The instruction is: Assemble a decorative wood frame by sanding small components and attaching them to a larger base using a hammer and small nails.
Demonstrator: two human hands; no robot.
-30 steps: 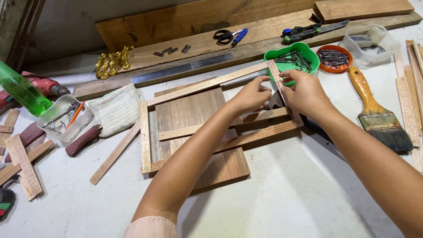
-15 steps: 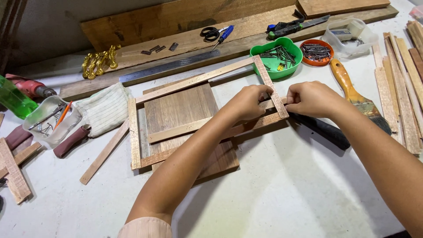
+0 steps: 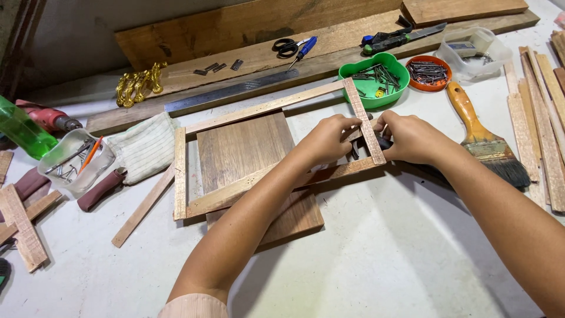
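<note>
A rectangular frame of thin wooden strips (image 3: pixel 266 108) lies over a brown wooden board (image 3: pixel 247 154) on the white table. My left hand (image 3: pixel 327 140) grips the frame's right end from inside, fingers curled on the short right strip (image 3: pixel 365 121). My right hand (image 3: pixel 412 136) pinches the same strip from the outside, just to the right. A dark tool lies partly hidden under both hands.
Behind the frame sit a green tray of nails (image 3: pixel 375 79), an orange dish of nails (image 3: pixel 428 71) and a clear tub (image 3: pixel 474 50). A paintbrush (image 3: pixel 482 138) lies at right beside loose strips (image 3: pixel 544 118). A steel ruler (image 3: pixel 232 90), scissors (image 3: pixel 292 46) and a drill (image 3: pixel 50 118) lie farther off.
Both hands have shifted down the right strip toward the frame's lower corner. The view has tilted, so the frame now sits more to the left.
</note>
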